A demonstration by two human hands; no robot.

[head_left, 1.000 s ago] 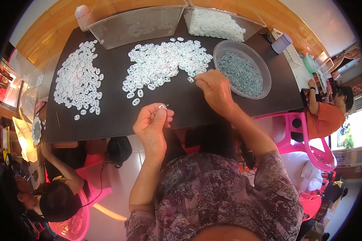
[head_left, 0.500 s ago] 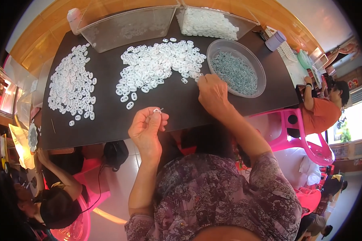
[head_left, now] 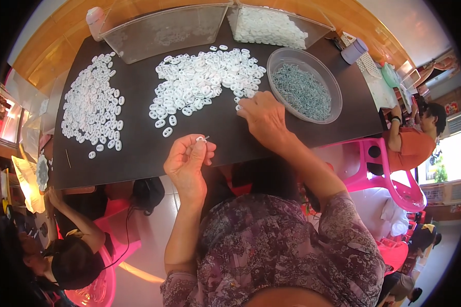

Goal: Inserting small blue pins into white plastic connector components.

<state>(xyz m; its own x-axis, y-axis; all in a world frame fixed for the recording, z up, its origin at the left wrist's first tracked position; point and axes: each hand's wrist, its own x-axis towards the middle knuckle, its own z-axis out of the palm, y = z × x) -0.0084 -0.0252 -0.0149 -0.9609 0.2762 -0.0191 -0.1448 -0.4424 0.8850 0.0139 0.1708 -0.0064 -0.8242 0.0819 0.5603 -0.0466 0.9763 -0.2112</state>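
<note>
My left hand (head_left: 187, 161) is held over the near edge of the dark table (head_left: 215, 128), fingertips pinched on a small white plastic piece with a metal pin (head_left: 202, 138). My right hand (head_left: 264, 118) rests palm down on the table at the right end of the middle heap of white plastic pieces (head_left: 202, 82), fingers touching the nearest ones. Just right of that hand stands a clear round bowl of small grey metal parts (head_left: 305, 92).
A second spread of white pieces (head_left: 92, 110) lies at the table's left. Two clear bins, one nearly empty (head_left: 164, 30) and one with white pieces (head_left: 271, 25), stand at the back. A pink plastic chair (head_left: 384, 169) and a seated person (head_left: 412, 143) are right; another person (head_left: 66, 245) is lower left.
My right hand has drawn back slightly from the bowl toward the heap's near edge. My left hand keeps its pinch on the small piece and has hardly moved.
</note>
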